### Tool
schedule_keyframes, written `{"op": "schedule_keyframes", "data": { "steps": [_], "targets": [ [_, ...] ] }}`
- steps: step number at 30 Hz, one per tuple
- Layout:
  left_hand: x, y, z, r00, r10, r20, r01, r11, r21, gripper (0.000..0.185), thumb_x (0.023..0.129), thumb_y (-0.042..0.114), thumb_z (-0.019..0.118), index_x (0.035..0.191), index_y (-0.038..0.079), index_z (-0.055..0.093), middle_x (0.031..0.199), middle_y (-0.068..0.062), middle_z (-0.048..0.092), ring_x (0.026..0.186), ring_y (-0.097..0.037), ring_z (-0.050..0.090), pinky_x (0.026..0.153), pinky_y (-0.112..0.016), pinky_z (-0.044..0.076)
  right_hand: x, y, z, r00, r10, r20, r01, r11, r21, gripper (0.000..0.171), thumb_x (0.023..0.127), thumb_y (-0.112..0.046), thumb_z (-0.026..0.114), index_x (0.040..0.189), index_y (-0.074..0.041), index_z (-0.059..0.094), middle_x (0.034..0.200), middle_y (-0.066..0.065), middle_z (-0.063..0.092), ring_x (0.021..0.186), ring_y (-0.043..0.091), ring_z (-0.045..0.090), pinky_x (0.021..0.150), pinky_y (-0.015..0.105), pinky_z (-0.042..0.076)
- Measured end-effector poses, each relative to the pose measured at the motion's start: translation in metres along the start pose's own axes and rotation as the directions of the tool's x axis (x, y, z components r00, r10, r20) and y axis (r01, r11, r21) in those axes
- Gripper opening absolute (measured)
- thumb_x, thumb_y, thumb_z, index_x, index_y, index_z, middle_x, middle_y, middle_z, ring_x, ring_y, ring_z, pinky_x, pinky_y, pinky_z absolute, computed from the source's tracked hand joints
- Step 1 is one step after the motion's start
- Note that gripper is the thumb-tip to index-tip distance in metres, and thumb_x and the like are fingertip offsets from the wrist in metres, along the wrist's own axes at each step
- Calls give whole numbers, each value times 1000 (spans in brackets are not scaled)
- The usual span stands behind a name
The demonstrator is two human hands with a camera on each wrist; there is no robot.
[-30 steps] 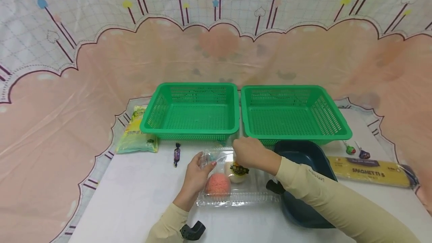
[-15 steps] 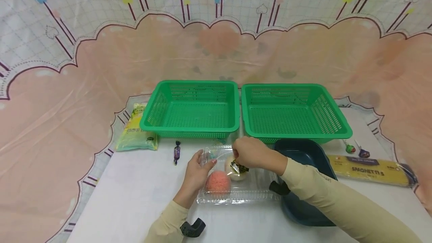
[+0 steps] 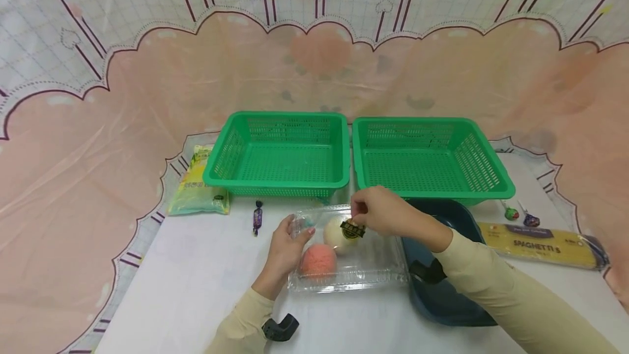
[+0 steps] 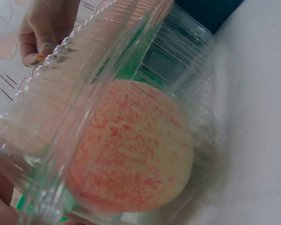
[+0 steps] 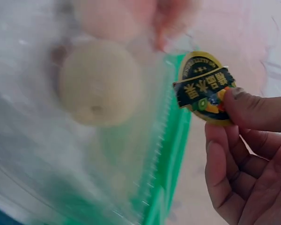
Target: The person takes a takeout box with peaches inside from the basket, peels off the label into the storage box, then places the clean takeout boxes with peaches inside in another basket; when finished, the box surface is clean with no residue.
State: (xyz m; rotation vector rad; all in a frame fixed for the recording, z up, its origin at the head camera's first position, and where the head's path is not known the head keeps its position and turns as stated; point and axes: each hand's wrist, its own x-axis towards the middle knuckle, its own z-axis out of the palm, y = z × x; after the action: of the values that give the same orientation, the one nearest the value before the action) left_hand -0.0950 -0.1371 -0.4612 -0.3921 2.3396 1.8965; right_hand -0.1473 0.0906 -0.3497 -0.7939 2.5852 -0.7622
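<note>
A clear plastic clamshell box (image 3: 378,261) lies at the table's middle, its lid down. Inside are a pink-red fruit like a peach (image 3: 318,261) and a paler round fruit (image 3: 338,235). In the left wrist view the peach (image 4: 131,150) shows red speckles through the plastic. My left hand (image 3: 286,253) grips the box's left side, thumb on top of the lid. Above the box my right hand (image 3: 385,212) pinches a black-and-gold sticker (image 3: 352,229). The right wrist view shows this sticker (image 5: 203,84) between thumb and fingers, apart from the lid.
Two green baskets (image 3: 275,187) (image 3: 437,194) stand behind the box. A dark blue tray (image 3: 447,310) is at its right, partly under my forearm. Farther right lie a spaghetti pack (image 3: 540,245) and two lollipops (image 3: 511,213). A wrapped candy (image 3: 257,218) and a yellow-green bag (image 3: 199,193) lie left.
My right hand has moved slightly right and up, and the sticker has come away from the lid with it. The box has turned a little; my left hand keeps its hold.
</note>
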Motion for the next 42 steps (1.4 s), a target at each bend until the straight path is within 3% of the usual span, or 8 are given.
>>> {"op": "schedule_keyframes", "data": {
  "steps": [8, 16, 21, 26, 34, 42],
  "targets": [
    [1, 3, 5, 1000, 10, -6, -9, 1000, 30, 75, 100, 11, 69, 158, -12, 27, 155, -35, 44, 150, -52, 35, 124, -61, 30, -28, 18, -32, 994, 69, -82, -62, 994, 86, 12, 99, -7, 71, 88, -11, 68, 86, 1, 69, 72, 16, 56, 64, 32, 46],
    [1, 3, 6, 1000, -4, -13, 4, 999, 43, 76, 100, 12, 69, 159, -10, 26, 159, -36, 37, 152, -53, 30, 126, -61, 25, -49, 51, -45, 984, 132, -118, -120, 987, 102, 10, 98, -6, 71, 89, -9, 67, 87, 3, 68, 74, 17, 54, 64, 33, 45],
    [1, 4, 7, 1000, -4, -16, 5, 999, 54, 76, 100, 12, 69, 159, -11, 26, 160, -37, 34, 153, -53, 27, 127, -62, 24, -56, 75, -44, 983, 151, -105, -138, 984, 115, 11, 98, -6, 72, 88, -7, 67, 84, 4, 66, 70, 18, 51, 62, 33, 43],
    [0, 6, 9, 1000, -6, -7, 7, 998, 58, 75, 102, 13, 68, 160, -9, 26, 158, -32, 43, 150, -50, 35, 125, -60, 30, -59, 96, -41, 980, 174, -94, -166, 982, 88, 13, 97, -7, 71, 86, -6, 66, 80, 4, 65, 67, 17, 48, 60, 32, 40],
    [0, 5, 7, 1000, 2, -9, -1, 998, 67, 74, 102, 13, 67, 159, -10, 26, 156, -33, 45, 150, -51, 35, 125, -61, 30, -60, 127, -21, 973, 227, -32, -225, 973, 49, 15, 95, -5, 71, 81, -8, 66, 78, 3, 66, 64, 16, 51, 58, 31, 42],
    [0, 4, 7, 1000, 0, -8, 0, 998, 58, 74, 102, 13, 67, 159, -10, 26, 156, -32, 45, 150, -50, 35, 125, -61, 30, -54, 147, -3, 977, 215, 11, -215, 977, -15, 17, 90, 2, 66, 78, -10, 68, 77, 2, 68, 62, 15, 53, 57, 30, 44]
  ]
}}
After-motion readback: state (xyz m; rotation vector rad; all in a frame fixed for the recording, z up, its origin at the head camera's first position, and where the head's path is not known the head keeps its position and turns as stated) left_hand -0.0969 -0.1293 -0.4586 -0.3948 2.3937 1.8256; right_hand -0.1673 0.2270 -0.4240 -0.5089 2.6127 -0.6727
